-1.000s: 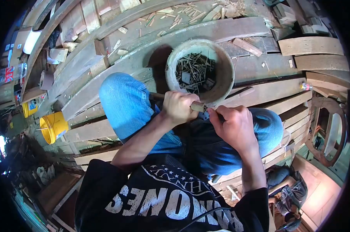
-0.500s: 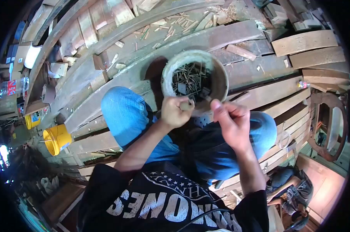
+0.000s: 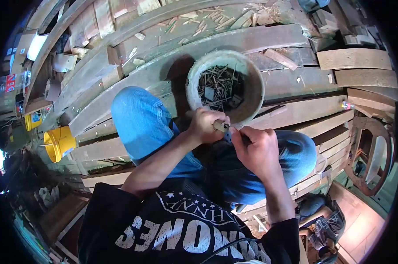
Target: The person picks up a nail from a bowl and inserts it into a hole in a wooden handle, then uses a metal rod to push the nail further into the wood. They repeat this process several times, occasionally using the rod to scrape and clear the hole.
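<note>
Below the bucket's near rim, my left hand (image 3: 206, 126) is closed around a small piece of wood (image 3: 219, 126), whose pale end pokes out between thumb and finger. Close against it, my right hand (image 3: 257, 147) is closed with thumb and forefinger pinched; what it grips is too small and hidden to make out. Its fingertips almost meet the end of the wood. The round pale bucket (image 3: 255, 83) stands just beyond both hands, between my knees. Many thin wooden sticks (image 3: 216, 83) lie inside it, along with a small grey square piece (image 3: 209, 93).
Planks (image 3: 291, 83) run under and around the bucket. Wood slivers (image 3: 203, 26) are scattered beyond it. A yellow bucket (image 3: 60, 143) stands at the left. Curved boards (image 3: 355, 59) are stacked at the right. Another person (image 3: 324, 224) is at lower right.
My right hand has come down and in, so its fingertips now meet the wood in my left hand. My left hand has turned slightly and shifted right. The view has tilted a little.
</note>
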Action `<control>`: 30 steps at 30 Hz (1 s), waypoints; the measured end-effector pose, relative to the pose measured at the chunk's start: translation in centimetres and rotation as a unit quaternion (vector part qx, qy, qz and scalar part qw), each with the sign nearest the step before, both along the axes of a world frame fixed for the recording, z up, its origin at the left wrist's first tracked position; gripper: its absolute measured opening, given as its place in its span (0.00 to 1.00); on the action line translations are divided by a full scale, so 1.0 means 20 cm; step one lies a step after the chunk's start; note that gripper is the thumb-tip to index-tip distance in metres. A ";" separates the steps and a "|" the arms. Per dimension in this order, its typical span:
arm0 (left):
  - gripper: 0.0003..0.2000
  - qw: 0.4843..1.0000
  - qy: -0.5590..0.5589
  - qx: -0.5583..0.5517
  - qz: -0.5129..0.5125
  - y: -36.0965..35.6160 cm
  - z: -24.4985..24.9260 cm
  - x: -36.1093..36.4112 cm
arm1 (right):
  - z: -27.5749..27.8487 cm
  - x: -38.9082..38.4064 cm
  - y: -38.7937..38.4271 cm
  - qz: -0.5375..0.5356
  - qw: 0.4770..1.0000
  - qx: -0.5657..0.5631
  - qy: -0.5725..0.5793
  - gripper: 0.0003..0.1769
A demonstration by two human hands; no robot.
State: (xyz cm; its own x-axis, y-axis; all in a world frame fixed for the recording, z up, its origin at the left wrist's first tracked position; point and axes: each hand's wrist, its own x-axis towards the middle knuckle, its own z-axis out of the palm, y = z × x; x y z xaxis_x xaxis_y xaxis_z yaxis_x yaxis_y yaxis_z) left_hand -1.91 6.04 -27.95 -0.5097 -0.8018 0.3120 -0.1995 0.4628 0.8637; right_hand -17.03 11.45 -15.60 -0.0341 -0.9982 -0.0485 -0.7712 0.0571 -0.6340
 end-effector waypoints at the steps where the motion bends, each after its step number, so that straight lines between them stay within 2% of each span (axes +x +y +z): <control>1: 0.06 1.000 0.011 -0.006 -0.011 -0.01 0.00 -0.01 | 0.03 0.01 0.00 -0.011 1.000 -0.002 0.005 0.16; 4: 0.07 0.999 0.035 -0.005 -0.013 -0.01 0.03 -0.01 | 0.05 0.04 0.03 -0.010 0.998 0.006 0.056 0.16; 8: 0.06 0.997 0.063 -0.007 -0.043 0.02 0.07 -0.02 | 0.15 0.06 0.08 0.001 0.999 0.033 0.030 0.16; 10: 0.15 0.990 0.125 -0.028 -0.054 0.04 0.10 -0.05 | 0.19 0.07 0.10 0.002 0.996 0.049 0.071 0.16; 11: 0.14 0.989 0.137 -0.014 -0.057 0.05 0.06 -0.06 | 0.18 0.08 0.10 0.001 0.995 0.063 0.072 0.16; 19: 0.11 0.985 0.138 0.033 -0.097 0.05 0.02 -0.08 | 0.19 0.07 0.10 -0.032 0.989 0.121 0.078 0.16; 22: 0.09 0.989 0.085 0.022 -0.117 0.04 0.01 -0.09 | 0.19 0.06 0.09 -0.043 0.985 0.133 0.097 0.16; 25: 0.11 0.987 0.108 0.041 -0.113 0.05 0.00 -0.12 | 0.17 0.02 0.06 -0.038 0.989 0.128 0.062 0.16; 26: 0.13 0.990 0.112 0.034 -0.084 0.04 0.00 -0.12 | 0.16 0.02 0.04 -0.039 0.989 0.127 0.062 0.16; 28: 0.15 0.991 0.117 0.027 -0.054 0.02 0.01 -0.11 | 0.12 0.01 0.02 -0.062 0.994 0.086 -0.026 0.15; 29: 0.07 0.994 0.079 0.042 -0.065 0.00 0.02 -0.08 | 0.10 0.02 0.01 -0.077 0.993 0.066 -0.059 0.15; 30: 0.07 0.995 0.041 0.057 -0.074 -0.02 0.02 -0.06 | 0.07 0.02 0.01 -0.074 0.993 0.064 -0.060 0.15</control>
State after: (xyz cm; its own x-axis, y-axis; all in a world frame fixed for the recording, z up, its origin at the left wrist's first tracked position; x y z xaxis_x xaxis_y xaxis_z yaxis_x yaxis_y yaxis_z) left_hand -3.02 5.64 -27.58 -0.6020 -0.7521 0.2684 -0.0626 0.3795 0.9231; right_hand -16.67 11.60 -14.11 -0.1662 -0.9681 -0.1874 -0.6684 0.2504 -0.7004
